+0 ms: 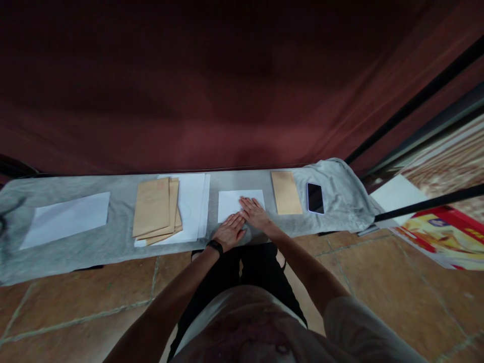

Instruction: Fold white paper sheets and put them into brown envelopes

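Both my hands lie flat on a small white sheet of paper in the middle of a grey cloth-covered table. My left hand, with a black band at the wrist, presses the sheet's near edge with fingers stretched out. My right hand rests palm down across the sheet's right part, fingers spread. A single brown envelope lies just right of the sheet. To the left, a stack of brown envelopes sits on a pile of white paper.
A dark phone lies face up right of the single envelope. Another white sheet lies at the table's left. A dark red curtain hangs behind. Tiled floor lies below, with colourful printed material on the floor at right.
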`<act>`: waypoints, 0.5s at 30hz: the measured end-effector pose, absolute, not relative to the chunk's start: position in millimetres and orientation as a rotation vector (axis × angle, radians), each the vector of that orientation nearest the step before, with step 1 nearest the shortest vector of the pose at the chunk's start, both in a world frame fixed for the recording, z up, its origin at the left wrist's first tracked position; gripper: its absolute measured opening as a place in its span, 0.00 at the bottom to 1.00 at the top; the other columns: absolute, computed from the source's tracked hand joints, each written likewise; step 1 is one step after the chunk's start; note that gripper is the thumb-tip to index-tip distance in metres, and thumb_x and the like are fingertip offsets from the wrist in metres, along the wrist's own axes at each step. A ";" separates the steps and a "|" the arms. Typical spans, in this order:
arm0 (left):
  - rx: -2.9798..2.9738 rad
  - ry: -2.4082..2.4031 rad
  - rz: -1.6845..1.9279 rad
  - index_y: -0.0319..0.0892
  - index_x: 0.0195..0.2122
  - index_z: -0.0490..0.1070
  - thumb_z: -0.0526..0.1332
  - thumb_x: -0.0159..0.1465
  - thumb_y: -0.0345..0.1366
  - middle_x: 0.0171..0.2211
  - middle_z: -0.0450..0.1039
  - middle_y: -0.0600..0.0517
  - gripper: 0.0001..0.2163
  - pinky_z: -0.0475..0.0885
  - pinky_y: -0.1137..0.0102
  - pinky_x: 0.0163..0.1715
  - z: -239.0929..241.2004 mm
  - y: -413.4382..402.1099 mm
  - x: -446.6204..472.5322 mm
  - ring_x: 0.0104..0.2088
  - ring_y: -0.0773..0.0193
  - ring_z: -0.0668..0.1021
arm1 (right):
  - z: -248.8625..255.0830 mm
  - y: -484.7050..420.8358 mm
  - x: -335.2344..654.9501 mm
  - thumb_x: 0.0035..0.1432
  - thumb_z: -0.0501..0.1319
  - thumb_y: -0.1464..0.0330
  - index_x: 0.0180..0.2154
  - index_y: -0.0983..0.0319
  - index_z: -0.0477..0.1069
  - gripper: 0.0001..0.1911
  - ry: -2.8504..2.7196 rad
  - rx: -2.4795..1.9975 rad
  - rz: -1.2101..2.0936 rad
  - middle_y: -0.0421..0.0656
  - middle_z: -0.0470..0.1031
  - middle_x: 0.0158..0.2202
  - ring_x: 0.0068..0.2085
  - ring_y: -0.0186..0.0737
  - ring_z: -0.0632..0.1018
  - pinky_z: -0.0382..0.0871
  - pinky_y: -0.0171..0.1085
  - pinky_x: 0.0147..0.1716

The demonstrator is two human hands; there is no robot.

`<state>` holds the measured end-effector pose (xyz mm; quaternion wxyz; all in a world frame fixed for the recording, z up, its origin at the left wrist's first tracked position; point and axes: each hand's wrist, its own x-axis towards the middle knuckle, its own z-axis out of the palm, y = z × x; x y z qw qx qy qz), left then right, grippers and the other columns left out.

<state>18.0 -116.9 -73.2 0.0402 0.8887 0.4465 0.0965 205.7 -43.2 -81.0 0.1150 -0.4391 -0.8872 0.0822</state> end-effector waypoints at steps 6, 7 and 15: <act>2.733 1.338 0.335 0.39 0.66 0.60 0.47 0.72 0.43 0.68 0.60 0.45 0.25 0.53 0.58 0.69 -80.5 -114.3 16.1 0.69 0.59 0.59 | -83.6 -71.4 223.6 0.73 0.44 0.57 0.70 0.64 0.50 0.30 -2.576 -1.313 0.212 0.47 0.51 0.71 0.71 0.43 0.55 0.45 0.48 0.70; 2.730 1.332 0.339 0.39 0.66 0.60 0.47 0.72 0.43 0.68 0.59 0.45 0.25 0.53 0.58 0.69 -80.8 -114.0 16.0 0.69 0.59 0.59 | -83.8 -72.1 223.8 0.73 0.44 0.57 0.70 0.64 0.51 0.30 -2.561 -1.334 0.204 0.47 0.51 0.71 0.71 0.44 0.55 0.46 0.48 0.70; 2.695 1.322 0.328 0.41 0.68 0.57 0.47 0.72 0.43 0.68 0.58 0.47 0.25 0.56 0.57 0.68 -74.5 -113.9 16.1 0.69 0.57 0.59 | -84.4 -38.3 216.9 0.72 0.46 0.59 0.69 0.68 0.52 0.31 -2.351 -1.602 0.151 0.52 0.53 0.70 0.70 0.47 0.57 0.49 0.50 0.69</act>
